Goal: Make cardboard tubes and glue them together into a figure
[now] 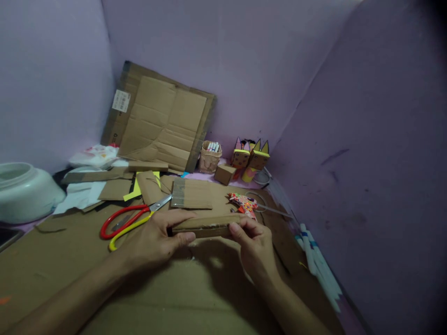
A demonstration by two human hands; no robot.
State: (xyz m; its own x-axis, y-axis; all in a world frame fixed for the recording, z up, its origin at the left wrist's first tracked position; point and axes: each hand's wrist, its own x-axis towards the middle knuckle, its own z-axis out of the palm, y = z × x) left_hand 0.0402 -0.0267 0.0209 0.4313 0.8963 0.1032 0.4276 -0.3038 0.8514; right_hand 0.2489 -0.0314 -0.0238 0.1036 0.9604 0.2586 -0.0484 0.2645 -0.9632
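A narrow folded cardboard piece (206,228) is held level between both hands, with a whitish line along its front edge. My left hand (164,237) grips its left end, thumb in front and fingers behind. At the right end, my right hand (253,237) pinches it between thumb and fingers. Scissors (131,221) with one red and one yellow handle lie just left of my left hand. Behind the held piece rests a flat cardboard rectangle (192,194) with grey tape on one end. A flower-patterned glue gun (244,204) lies beyond my right hand.
Cardboard scraps (117,190) cover the back left, near a pale round pot (26,193). Large cardboard sheets (164,116) lean against the wall. A marker holder (210,158), a small box (224,174) and crown-topped figures (257,160) stand behind. White markers (317,260) lie along the right.
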